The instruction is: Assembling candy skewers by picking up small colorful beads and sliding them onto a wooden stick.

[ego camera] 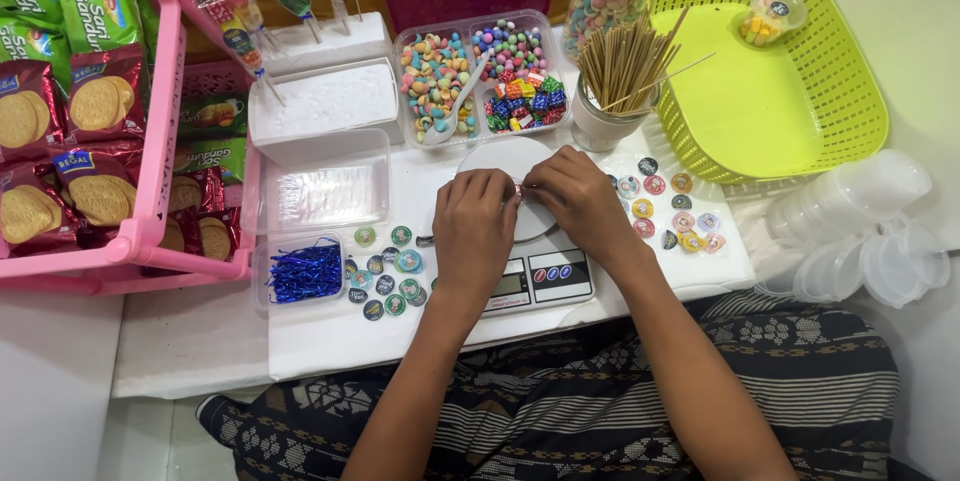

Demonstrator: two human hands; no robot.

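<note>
Left hand (472,224) and right hand (578,199): fingertips pinched together on a small item, too hidden to identify, above the scale (520,241). Best kept centred over the scale, pinch steady, stickers (388,276) undisturbed.

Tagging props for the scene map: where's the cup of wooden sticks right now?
In the head view the cup of wooden sticks stands right of centre, between the divided candy tray and the green basket, just beyond the right hand.

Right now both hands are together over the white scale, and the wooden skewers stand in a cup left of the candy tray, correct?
Not quite. Both hands, left hand and right hand, do meet over the white scale, but the head view shows the wooden skewers in their cup to the right of the candy tray, beside the green basket.
</note>
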